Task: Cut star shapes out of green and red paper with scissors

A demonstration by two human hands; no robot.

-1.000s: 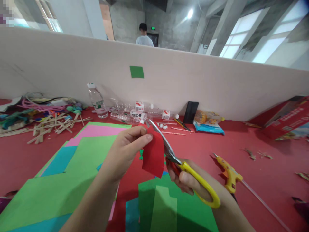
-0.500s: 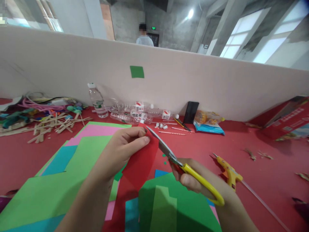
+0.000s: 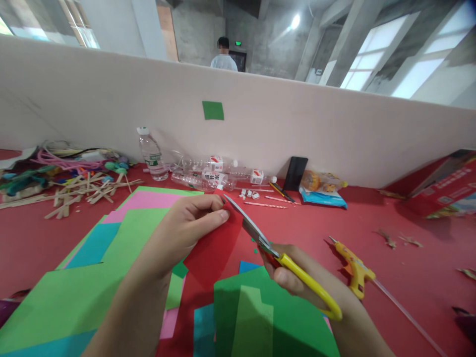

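Note:
My left hand (image 3: 186,233) pinches the top edge of a red paper sheet (image 3: 213,253) between thumb and fingers, holding it up over the table. My right hand (image 3: 301,280) grips yellow-handled scissors (image 3: 282,258), whose blades point up and left along the sheet's right edge, the tip close to my left thumb. Green sheets (image 3: 253,312), blue sheets and a pink sheet (image 3: 148,201) lie flat under and around both hands.
A yellow glue gun (image 3: 353,267) lies right of my right hand. Water bottles (image 3: 152,156), a black phone (image 3: 294,173), a snack bag (image 3: 322,188) and pencils line the white partition. Wooden sticks (image 3: 74,196) pile at the left. A red box (image 3: 442,186) leans far right. A person stands beyond the partition.
The red sheet, held upright a second ago, has swung flatter and lower. The scissors shifted slightly down and left along its edge, the blades closing somewhat.

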